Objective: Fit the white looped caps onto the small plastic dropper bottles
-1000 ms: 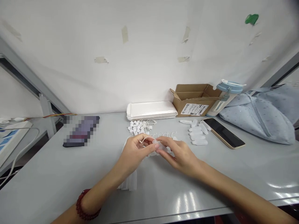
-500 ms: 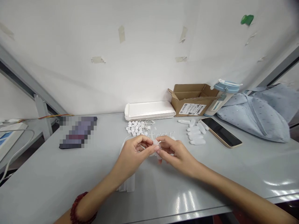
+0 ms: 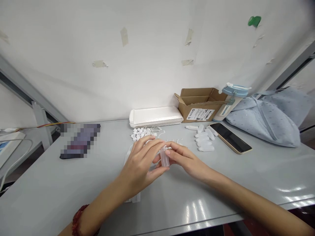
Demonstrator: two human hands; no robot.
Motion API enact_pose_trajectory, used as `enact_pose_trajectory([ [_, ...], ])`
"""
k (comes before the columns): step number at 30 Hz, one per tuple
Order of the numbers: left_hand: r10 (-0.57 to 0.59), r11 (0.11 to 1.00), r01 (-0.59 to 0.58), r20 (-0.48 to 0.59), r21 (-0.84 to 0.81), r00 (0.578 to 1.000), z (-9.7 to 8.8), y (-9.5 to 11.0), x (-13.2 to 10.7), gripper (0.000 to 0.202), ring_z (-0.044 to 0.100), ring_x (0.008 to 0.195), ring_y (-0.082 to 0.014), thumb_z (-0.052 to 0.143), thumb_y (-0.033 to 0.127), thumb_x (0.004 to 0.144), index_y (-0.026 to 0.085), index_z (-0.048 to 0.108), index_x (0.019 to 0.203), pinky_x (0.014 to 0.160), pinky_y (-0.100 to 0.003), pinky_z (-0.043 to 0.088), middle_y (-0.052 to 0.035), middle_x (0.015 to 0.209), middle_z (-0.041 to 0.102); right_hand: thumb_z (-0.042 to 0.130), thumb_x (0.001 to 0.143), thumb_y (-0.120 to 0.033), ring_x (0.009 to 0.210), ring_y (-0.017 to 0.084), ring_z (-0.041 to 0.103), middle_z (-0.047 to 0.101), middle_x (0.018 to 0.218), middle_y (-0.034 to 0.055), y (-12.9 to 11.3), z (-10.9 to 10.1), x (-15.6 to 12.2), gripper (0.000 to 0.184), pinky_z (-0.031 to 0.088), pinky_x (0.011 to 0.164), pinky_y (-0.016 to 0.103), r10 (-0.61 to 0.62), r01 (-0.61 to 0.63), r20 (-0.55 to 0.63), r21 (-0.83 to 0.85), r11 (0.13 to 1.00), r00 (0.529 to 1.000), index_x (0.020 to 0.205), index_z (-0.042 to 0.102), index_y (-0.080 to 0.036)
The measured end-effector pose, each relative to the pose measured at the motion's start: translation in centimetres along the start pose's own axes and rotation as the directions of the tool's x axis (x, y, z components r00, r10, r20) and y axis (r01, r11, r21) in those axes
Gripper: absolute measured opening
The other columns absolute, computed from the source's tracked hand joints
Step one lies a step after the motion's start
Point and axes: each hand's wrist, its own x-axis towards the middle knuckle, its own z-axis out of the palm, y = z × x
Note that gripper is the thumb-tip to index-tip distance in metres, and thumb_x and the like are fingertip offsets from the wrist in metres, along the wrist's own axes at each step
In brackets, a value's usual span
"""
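A small translucent plastic bottle [image 3: 164,158] stands nearly upright between my two hands above the table. My left hand [image 3: 142,160] is closed round it, thumb low on the bottle and fingers over its top. From the other side, my right hand [image 3: 184,159] pinches it near the upper part. The bottle's top is hidden by my fingers. Just beyond my hands lies a heap of small white caps [image 3: 139,133] with thin white loops [image 3: 157,129]. More translucent pieces [image 3: 136,197] lie under my left forearm, mostly covered.
Several similar bottles [image 3: 203,143] lie to the right, beside a phone [image 3: 231,137]. Behind stand flat white boxes [image 3: 155,116], an open cardboard box [image 3: 200,109], a drinking bottle [image 3: 228,103] and a light-blue bag [image 3: 265,118]. A dark, pixelated flat object [image 3: 81,141] lies at left.
The bottle has turned more upright and shows more plainly. My left fingers have shifted from a pinch to reaching over its top, thumb below. The view has shifted slightly.
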Motion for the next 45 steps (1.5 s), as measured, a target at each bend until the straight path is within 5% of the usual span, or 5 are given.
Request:
enact_pose_trajectory([
  [8, 0.078, 0.996, -0.075, -0.04, 0.057, 0.996, -0.3, 0.2, 0.1, 0.049, 0.045, 0.114, -0.0295, 0.068, 0.018, 0.078, 0.018, 0.048, 0.123, 0.095, -0.046, 0.04, -0.0097, 0.118, 0.062, 0.055, 0.087, -0.027, 0.078, 0.015, 0.062, 0.068, 0.087, 0.0036, 0.8, 0.3, -0.5, 0.025, 0.049, 0.065, 0.027, -0.241, 0.121, -0.227, -0.442, 0.889, 0.944, 0.112, 0.056, -0.02],
  [16, 0.065, 0.996, -0.065, 0.003, 0.064, 0.998, -0.7, 0.6, -0.3, 0.046, 0.047, 0.112, -0.0285, 0.069, 0.019, 0.078, 0.017, 0.051, 0.12, 0.093, -0.044, 0.041, -0.0097, 0.115, 0.063, 0.06, 0.083, -0.026, 0.07, 0.013, 0.06, 0.064, 0.078, 0.0005, 0.9, 0.6, -0.4, 0.025, 0.048, 0.063, 0.026, -0.183, 0.108, -0.173, -0.373, 0.922, 0.968, 0.107, 0.059, -0.018],
  [22, -0.005, 0.999, 0.001, 0.102, 0.041, 0.995, -1.6, 0.5, -3.2, 0.049, 0.045, 0.111, -0.0273, 0.07, 0.028, 0.078, 0.019, 0.048, 0.121, 0.092, -0.042, 0.043, -0.0088, 0.116, 0.062, 0.055, 0.087, -0.027, 0.061, 0.012, 0.057, 0.062, 0.067, -0.0003, 0.9, 1.4, -0.7, 0.017, 0.043, 0.058, 0.023, 0.02, -0.032, -0.033, -0.421, 0.907, 0.999, 0.094, 0.063, -0.014],
  [29, -0.076, 0.997, 0.074, 0.169, 0.018, 0.983, -1.8, 1.2, -7.6, 0.048, 0.045, 0.112, -0.0263, 0.071, 0.027, 0.077, 0.018, 0.049, 0.119, 0.091, -0.04, 0.046, -0.0085, 0.115, 0.061, 0.056, 0.086, -0.026, 0.055, 0.009, 0.049, 0.053, 0.063, -0.0032, 1.5, 1.8, -1.0, 0.015, 0.037, 0.052, 0.019, 0.115, 0.07, 0.265, -0.599, 0.798, 0.957, 0.089, 0.064, -0.014],
  [45, -0.133, 0.991, 0.121, 0.312, 0.057, 0.941, -2.1, 0.2, -7.9, 0.052, 0.047, 0.113, -0.0276, 0.072, 0.024, 0.073, 0.022, 0.048, 0.119, 0.089, -0.041, 0.047, -0.0058, 0.117, 0.061, 0.057, 0.086, -0.028, 0.059, 0.01, 0.053, 0.06, 0.069, -0.0003, 1.5, 1.8, -0.9, 0.025, 0.041, 0.056, 0.019, 0.165, 0.084, 0.311, -0.652, 0.753, 0.936, 0.106, 0.063, -0.014],
])
